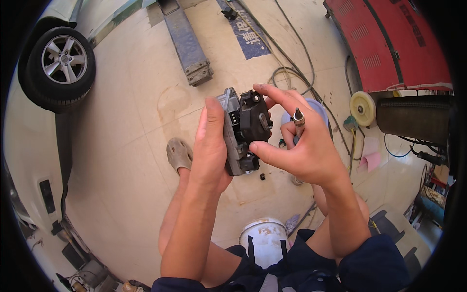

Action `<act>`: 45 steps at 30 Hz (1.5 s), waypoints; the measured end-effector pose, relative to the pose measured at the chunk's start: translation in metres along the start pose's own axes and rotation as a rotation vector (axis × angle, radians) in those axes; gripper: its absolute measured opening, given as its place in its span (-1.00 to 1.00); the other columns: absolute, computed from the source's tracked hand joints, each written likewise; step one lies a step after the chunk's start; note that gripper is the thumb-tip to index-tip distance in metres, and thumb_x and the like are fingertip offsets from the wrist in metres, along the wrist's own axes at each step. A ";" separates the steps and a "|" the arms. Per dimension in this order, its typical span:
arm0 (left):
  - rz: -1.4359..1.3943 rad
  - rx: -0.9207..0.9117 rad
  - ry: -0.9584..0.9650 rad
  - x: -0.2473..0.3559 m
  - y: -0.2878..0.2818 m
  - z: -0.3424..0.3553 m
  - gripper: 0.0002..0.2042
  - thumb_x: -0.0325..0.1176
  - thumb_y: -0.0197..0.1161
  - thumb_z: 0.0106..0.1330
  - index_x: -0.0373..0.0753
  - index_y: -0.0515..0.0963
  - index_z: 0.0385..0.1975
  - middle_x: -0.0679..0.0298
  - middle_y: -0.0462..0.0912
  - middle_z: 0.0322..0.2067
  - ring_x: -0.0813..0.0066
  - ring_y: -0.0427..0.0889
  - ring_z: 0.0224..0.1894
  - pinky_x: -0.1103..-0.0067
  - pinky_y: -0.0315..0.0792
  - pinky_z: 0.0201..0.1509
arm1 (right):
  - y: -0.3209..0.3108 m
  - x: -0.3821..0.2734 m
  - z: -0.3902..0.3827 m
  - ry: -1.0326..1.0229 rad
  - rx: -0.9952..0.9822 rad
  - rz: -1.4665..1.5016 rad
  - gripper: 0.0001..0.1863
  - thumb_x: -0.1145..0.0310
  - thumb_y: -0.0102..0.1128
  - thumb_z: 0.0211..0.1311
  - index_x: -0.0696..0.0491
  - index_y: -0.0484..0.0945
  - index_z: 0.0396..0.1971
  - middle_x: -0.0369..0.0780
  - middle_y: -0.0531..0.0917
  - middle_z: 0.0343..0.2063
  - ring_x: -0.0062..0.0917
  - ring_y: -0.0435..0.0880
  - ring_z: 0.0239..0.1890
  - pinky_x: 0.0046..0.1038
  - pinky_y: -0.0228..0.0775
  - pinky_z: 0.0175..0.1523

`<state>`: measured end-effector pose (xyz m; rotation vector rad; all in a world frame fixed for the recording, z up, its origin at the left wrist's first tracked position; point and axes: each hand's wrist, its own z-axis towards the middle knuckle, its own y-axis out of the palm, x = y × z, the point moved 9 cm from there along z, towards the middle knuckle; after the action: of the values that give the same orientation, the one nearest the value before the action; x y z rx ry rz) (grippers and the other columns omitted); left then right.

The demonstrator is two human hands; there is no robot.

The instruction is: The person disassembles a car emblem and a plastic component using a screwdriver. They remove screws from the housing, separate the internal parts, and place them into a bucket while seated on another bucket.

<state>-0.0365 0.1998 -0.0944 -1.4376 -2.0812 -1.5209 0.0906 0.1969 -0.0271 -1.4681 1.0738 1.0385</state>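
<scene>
My left hand (210,151) grips the grey metal housing (232,141) of a car part, its thumb along the left side. Against the housing's right side sits a black plastic piece (254,119) with a small metal lever, tilted with a gap showing between the two. The thumb and index finger of my right hand (314,146) pinch this black piece at its lower and upper ends. A screwdriver (298,120) is also tucked in my right hand's curled fingers, its tip pointing up and away. A black connector socket (250,163) juts from the housing's lower end.
A small black piece (262,176) lies on the tiled floor below. Between my legs stands a white bucket (263,231). A blue-grey lift arm (187,44), hoses (292,58), a red cabinet (384,44) and a car wheel (63,63) surround me; a purplish basin (318,109) is partly hidden.
</scene>
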 end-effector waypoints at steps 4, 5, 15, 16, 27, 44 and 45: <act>0.066 0.102 0.028 -0.002 -0.007 0.001 -0.22 0.31 -0.30 0.48 -0.38 0.44 0.17 0.05 0.68 -0.09 0.26 0.73 -0.19 0.43 0.69 -0.15 | 0.001 0.006 0.000 0.070 0.026 0.044 -0.20 0.46 0.45 -0.11 0.13 0.44 0.28 -0.27 0.52 -0.03 -0.94 0.19 -0.66 -0.79 0.01 -0.55; 0.075 0.098 0.034 -0.001 -0.007 0.001 -0.22 0.31 -0.30 0.48 -0.39 0.44 0.17 0.04 0.67 -0.09 0.26 0.73 -0.18 0.42 0.69 -0.14 | 0.001 0.008 0.000 0.084 0.027 0.052 -0.20 0.46 0.45 -0.10 0.14 0.44 0.28 -0.27 0.52 -0.03 -0.94 0.20 -0.66 -0.79 0.01 -0.55; 0.001 0.010 0.082 0.005 0.005 -0.003 -0.48 0.15 -0.13 0.53 -0.26 0.29 0.10 0.08 0.64 -0.05 0.45 0.68 -0.10 0.49 0.64 -0.10 | 0.006 0.015 0.000 0.197 0.003 0.313 -0.24 0.49 0.42 0.01 0.17 0.40 0.31 -0.24 0.49 -0.04 -0.93 0.29 -0.65 -0.75 0.11 -0.54; 0.006 0.037 0.068 0.004 0.004 -0.003 -0.48 0.14 -0.13 0.53 -0.26 0.29 0.10 0.07 0.64 -0.04 0.44 0.68 -0.09 0.48 0.64 -0.09 | 0.007 0.015 0.000 0.202 -0.009 0.313 -0.24 0.49 0.42 0.01 0.17 0.40 0.31 -0.24 0.49 -0.04 -0.93 0.29 -0.65 -0.75 0.11 -0.53; 0.004 0.047 0.065 0.003 0.003 -0.002 -0.45 0.16 -0.08 0.51 -0.28 0.28 0.10 0.07 0.64 -0.06 0.40 0.67 -0.07 0.48 0.62 -0.05 | 0.007 0.013 0.002 0.193 -0.036 0.234 -0.21 0.36 0.52 0.02 0.18 0.40 0.30 -0.23 0.52 -0.08 -0.94 0.28 -0.63 -0.77 0.08 -0.53; 0.088 0.043 0.116 0.007 0.005 -0.004 -0.50 0.17 -0.09 0.50 -0.23 0.28 0.01 0.14 0.62 -0.11 0.52 0.65 -0.12 0.56 0.61 -0.10 | 0.006 0.019 0.002 0.175 -0.019 0.244 -0.25 0.28 0.48 0.05 0.20 0.41 0.26 -0.31 0.56 -0.23 -0.88 0.24 -0.58 -0.74 0.11 -0.50; 0.090 0.039 0.121 0.007 0.006 -0.004 -0.50 0.17 -0.09 0.50 -0.23 0.28 0.00 0.14 0.62 -0.11 0.52 0.65 -0.12 0.56 0.61 -0.10 | 0.006 0.019 0.001 0.181 -0.035 0.234 -0.24 0.28 0.48 0.05 0.20 0.41 0.27 -0.32 0.55 -0.23 -0.88 0.24 -0.58 -0.74 0.11 -0.50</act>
<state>-0.0371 0.2007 -0.0843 -1.3698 -1.9396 -1.4853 0.0888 0.1954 -0.0473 -1.5122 1.3893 1.1060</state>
